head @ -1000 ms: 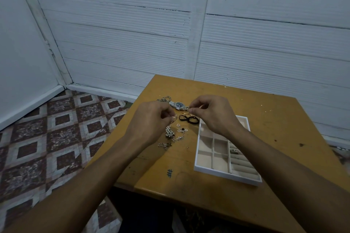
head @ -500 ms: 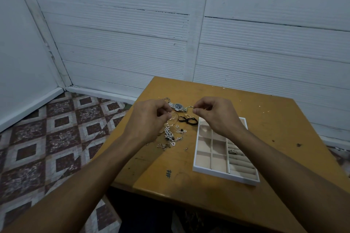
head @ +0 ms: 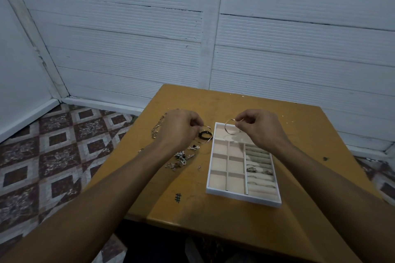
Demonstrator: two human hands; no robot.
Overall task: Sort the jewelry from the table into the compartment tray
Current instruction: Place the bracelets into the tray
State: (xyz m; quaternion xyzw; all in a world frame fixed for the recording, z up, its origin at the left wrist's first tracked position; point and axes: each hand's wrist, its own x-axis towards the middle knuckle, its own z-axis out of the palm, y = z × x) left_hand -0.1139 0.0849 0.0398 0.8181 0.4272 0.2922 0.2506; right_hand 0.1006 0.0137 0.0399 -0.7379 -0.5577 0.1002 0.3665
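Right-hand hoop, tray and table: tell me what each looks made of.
Hoop: thin gold-coloured metal wire, by its glint; solid or plated cannot be told. Tray: smooth white rim, perhaps plastic or painted wood; beige matte lining, fabric-like. Table: likely wood under a glossy ochre coat, scuffed and stained.

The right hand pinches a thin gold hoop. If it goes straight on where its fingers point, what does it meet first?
Likely the other thin gold hoop, in the left hand; depth unclear.

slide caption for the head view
Left hand pinches a hoop beside the tray; right hand holds a second hoop over it.
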